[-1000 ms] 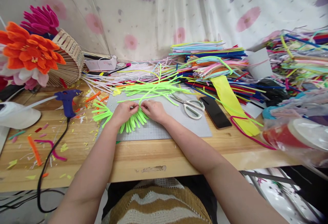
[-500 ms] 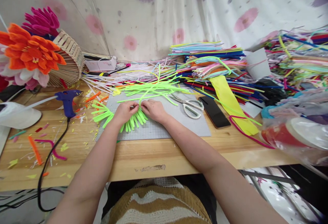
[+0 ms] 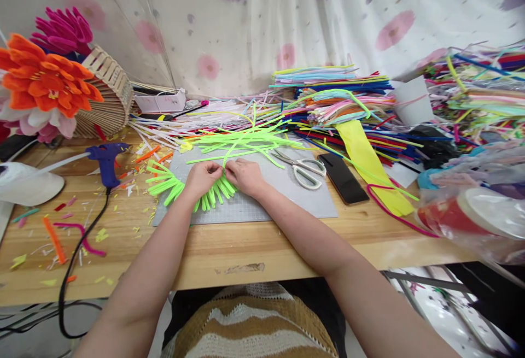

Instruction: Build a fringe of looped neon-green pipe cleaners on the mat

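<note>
Nearest us, a striped knitted top (image 3: 254,325), then the table (image 3: 229,248), worn in one patch at its front edge. A grey cutting mat (image 3: 254,209) lies next. Over it, the left hand (image 3: 204,177) and right hand (image 3: 243,175) sit side by side, fingertips pinched close on the upper edge of a green fringe (image 3: 213,195). We note the fringe on the mat, its looped ends fanned toward us and out past the left wrist. To the right, scissors (image 3: 297,165) rest near a dark phone (image 3: 343,179); well left, a blue glue gun (image 3: 107,165). Just past the hands, loose green stems (image 3: 246,142) lie crisscrossed. Farther back, coloured bundles (image 3: 336,80) are stacked before a flowered curtain (image 3: 254,30).
</note>
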Available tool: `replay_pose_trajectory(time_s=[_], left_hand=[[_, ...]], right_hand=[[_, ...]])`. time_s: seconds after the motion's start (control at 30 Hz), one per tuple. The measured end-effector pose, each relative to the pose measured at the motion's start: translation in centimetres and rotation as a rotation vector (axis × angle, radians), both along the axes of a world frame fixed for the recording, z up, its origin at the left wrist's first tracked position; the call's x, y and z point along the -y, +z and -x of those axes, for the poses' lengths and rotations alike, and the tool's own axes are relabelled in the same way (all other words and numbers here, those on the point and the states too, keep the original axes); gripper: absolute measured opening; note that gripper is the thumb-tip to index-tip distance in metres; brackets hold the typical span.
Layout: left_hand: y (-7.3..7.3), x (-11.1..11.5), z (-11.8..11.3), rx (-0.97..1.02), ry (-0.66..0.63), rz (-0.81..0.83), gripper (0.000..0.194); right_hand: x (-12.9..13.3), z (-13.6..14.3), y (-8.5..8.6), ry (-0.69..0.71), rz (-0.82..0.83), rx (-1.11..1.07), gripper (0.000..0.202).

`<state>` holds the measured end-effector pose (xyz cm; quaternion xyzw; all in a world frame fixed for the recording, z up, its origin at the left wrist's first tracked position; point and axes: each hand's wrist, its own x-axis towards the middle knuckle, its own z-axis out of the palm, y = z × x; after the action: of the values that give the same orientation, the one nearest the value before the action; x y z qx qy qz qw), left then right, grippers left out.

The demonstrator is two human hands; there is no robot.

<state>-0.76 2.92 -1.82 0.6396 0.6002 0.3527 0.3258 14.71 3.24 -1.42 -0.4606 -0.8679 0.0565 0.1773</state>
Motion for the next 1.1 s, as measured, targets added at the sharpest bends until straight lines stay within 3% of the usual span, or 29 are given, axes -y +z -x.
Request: replay_pose_trajectory(time_s=[0.37, 0.7, 0.9, 1.1], left_hand=[[0.2, 0.1, -0.8, 0.085, 0.121, 0.003, 0.017], [1.0, 0.3, -0.7, 0.071, 0.163, -0.06, 0.023], [0.6, 0.1, -0.7, 0.142, 0.143, -0.007, 0.027], [0.6, 0.3, -0.7, 0.072, 0.116, -0.027, 0.029]], right_hand=[[-0.2, 0.0, -0.1, -0.082, 0.105, -0.186, 0.023], [-1.6, -0.5, -0.8, 0.029, 0.564, -0.671, 0.024], [-1.6, -0.2, -0.9, -0.013, 0.565, -0.744, 0.022], [-1.5, -0.4, -0.9, 0.005, 0.525, -0.77, 0.022]])
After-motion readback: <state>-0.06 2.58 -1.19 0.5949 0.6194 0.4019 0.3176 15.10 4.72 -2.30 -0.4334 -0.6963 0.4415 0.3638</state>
